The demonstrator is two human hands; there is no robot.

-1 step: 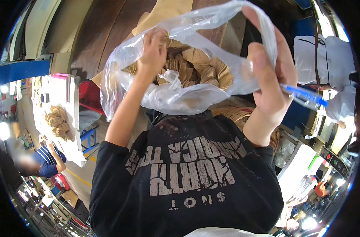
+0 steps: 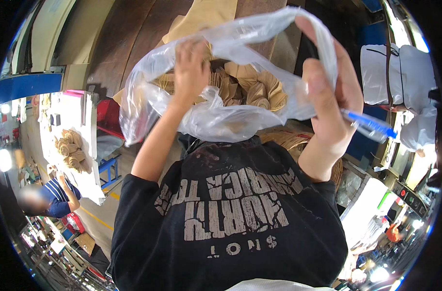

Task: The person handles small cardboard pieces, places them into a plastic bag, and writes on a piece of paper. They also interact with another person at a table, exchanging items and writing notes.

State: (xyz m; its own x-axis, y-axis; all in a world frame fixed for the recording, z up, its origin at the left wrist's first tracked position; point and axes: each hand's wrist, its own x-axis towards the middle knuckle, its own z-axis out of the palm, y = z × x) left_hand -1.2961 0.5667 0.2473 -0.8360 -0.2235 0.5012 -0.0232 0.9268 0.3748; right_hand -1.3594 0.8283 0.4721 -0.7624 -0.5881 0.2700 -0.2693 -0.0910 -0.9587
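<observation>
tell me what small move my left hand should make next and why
Probably tug the near edge of the clear plastic bag outward with the left hand, since that edge sags in crumpled folds by the tan pieces seen through its mouth, while the right hand pinches the rim up on the right. Whether the left hand grips anything is unclear.

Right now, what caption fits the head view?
Hands at an open plastic bag, folded tan pieces showing in its mouth.
</observation>
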